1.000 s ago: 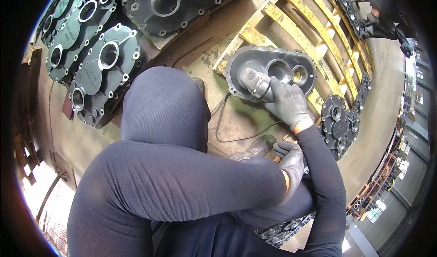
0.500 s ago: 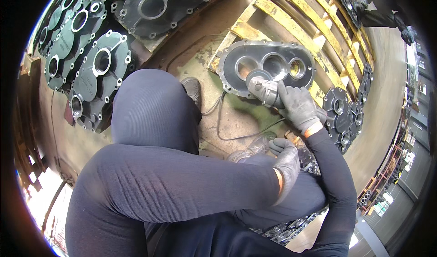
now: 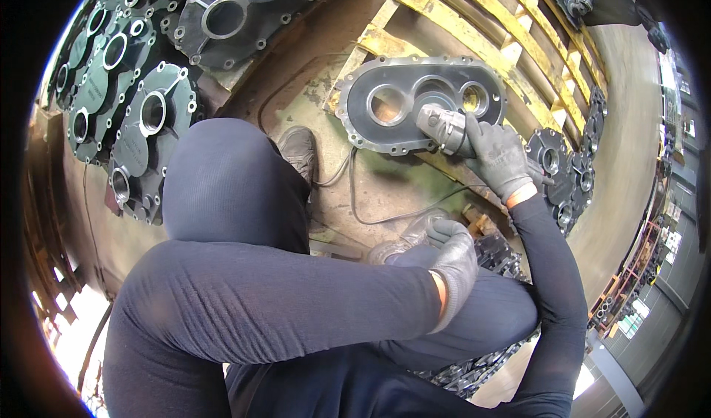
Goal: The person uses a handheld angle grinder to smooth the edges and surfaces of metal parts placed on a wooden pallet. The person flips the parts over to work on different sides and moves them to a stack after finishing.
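An angle grinder [image 3: 449, 131] is gripped in my gloved right hand [image 3: 501, 159], its grey head over the dark housing plate [image 3: 360, 111]. The plate is a long, rounded metal casting with three round openings and bolt holes round its rim. The grinder's disc lies across the lower edge of the middle opening; whether it touches the metal I cannot tell. Across my lap reaches my left arm, and my gloved left hand [image 3: 453, 264] rests at my knee, its fingers curled with nothing visible in them.
The casting lies by a yellow wooden pallet [image 3: 444, 22]. More dark castings stand at the left [image 3: 145, 125] and right [image 3: 552, 159]. A black cable [image 3: 352, 188] runs over the floor near my shoe [image 3: 298, 151]. Another person's gloved hand [image 3: 582, 3] shows at the far right.
The grinder in my right hand has shifted right along the casting, away from the left opening. My left hand stays at my knee. The whole view has shifted slightly.
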Available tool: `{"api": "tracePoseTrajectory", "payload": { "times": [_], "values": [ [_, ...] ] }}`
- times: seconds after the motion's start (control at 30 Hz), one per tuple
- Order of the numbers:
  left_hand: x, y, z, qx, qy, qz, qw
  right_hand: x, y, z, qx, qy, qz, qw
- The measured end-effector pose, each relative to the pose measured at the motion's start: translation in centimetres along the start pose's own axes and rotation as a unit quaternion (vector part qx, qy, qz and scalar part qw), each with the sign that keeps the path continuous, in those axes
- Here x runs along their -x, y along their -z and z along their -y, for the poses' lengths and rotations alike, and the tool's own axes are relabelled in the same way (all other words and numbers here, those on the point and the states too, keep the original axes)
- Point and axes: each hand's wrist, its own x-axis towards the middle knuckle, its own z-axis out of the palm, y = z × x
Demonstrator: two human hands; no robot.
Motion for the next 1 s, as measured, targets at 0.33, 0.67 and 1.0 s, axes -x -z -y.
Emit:
{"api": "tracePoseTrajectory", "payload": {
  "times": [0.33,0.67,1.0],
  "values": [
    [-1.3,-0.7,-0.8,0.043,0.004,0.001,0.999,0.7,0.1,-0.3,-0.050,-0.045,0.015,0.998],
    [-0.6,0.4,0.3,0.044,-0.035,0.025,0.998,1.1,0.1,0.2,-0.055,-0.026,-0.026,0.998],
    [-0.7,1.1,0.7,0.094,-0.025,0.025,0.995,1.1,-0.5,0.2,-0.012,-0.007,0.008,1.000]
  ]
}}
